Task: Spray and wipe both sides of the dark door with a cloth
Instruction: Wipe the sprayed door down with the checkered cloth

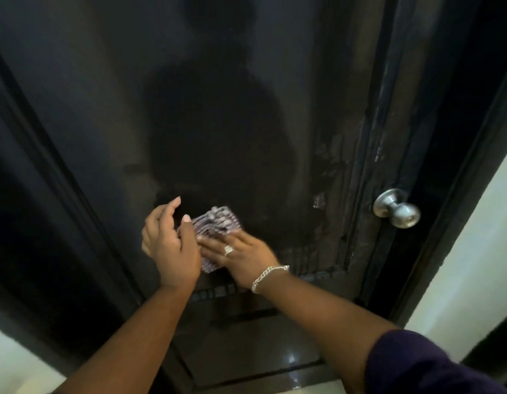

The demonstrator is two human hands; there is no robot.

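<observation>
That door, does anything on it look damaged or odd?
Yes. The door's raised moulding left of the silver knob looks rough and flaky, as if its finish is peeling. Elsewhere the panel looks smooth where the hands work the cloth.

Two bare forearms; right hand (243, 255) wears a ring (228, 249) with pale stone, silver chain bracelet (268, 275) at wrist; dark purple sleeve (422, 365) on right upper arm; left hand (168, 240) unadorned, pale nails.
</observation>
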